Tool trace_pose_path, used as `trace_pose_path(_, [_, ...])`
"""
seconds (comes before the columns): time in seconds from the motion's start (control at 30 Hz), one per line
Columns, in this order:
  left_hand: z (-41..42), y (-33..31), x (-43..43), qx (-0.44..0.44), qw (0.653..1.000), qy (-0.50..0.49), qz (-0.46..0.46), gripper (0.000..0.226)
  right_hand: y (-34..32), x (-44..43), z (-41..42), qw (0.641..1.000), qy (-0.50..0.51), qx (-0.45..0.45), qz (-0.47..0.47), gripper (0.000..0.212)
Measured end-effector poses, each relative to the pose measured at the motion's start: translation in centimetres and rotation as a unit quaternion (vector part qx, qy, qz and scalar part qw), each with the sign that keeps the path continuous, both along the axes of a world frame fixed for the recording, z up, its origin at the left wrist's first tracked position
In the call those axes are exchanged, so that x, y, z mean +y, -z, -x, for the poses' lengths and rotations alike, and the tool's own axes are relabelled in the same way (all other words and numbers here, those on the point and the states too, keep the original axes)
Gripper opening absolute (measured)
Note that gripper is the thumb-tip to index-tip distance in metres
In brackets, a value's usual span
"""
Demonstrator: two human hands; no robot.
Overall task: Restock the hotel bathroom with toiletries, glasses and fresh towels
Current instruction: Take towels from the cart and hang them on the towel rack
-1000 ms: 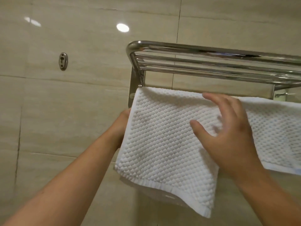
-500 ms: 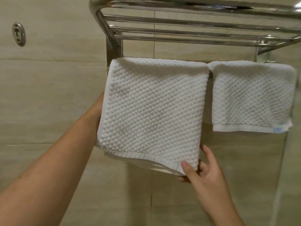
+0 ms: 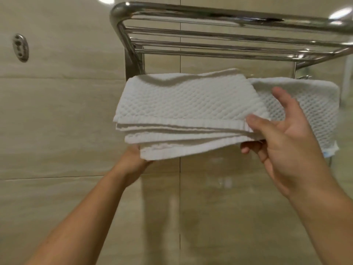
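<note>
A white waffle-weave towel [image 3: 187, 104] hangs over the lower bar of a chrome towel rack [image 3: 219, 16], its lower edges lifted toward me. My left hand [image 3: 133, 161] holds the towel's bottom left corner from underneath, mostly hidden by the cloth. My right hand [image 3: 282, 142] pinches the bottom right corner between thumb and fingers. A second white towel [image 3: 315, 104] hangs on the same bar to the right, partly behind my right hand.
The rack's upper shelf of chrome bars juts out above the towels. Beige tiled wall [image 3: 57, 131] fills the background, with a small metal wall fitting [image 3: 21, 47] at the upper left. A glass panel edge shows at the far right.
Both hands have lifted the left towel's hanging end up and outward; it hung flat before. My right hand went from resting on the towel to gripping its lower right corner.
</note>
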State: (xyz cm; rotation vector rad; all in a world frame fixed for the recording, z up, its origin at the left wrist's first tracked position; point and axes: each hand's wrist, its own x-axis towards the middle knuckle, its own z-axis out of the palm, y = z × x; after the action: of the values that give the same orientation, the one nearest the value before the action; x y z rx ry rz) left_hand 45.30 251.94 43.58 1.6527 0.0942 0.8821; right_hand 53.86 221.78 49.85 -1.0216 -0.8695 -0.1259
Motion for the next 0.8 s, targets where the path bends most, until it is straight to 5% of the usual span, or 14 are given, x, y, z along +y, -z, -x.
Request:
trace_pose_path(0.33, [1.5, 3.0, 2.6, 0.009, 0.994, -0.067, 0.087, 0.021, -2.7, 2.7, -3.8, 0.986, 0.083, -0.068, 0.130, 0.075])
trace_pose_path(0.5, [2.9, 2.6, -0.4, 0.046, 0.995, 0.012, 0.088, 0.030, 0.6, 3.8, -3.0, 0.980, 0.119, -0.080, 0.136, 0.072])
trace_pose_path(0.8, [4.8, -0.5, -4.1, -0.048, 0.991, 0.057, 0.113, 0.044, 6.9, 4.6, -2.7, 0.994, 0.098, -0.001, 0.056, 0.066])
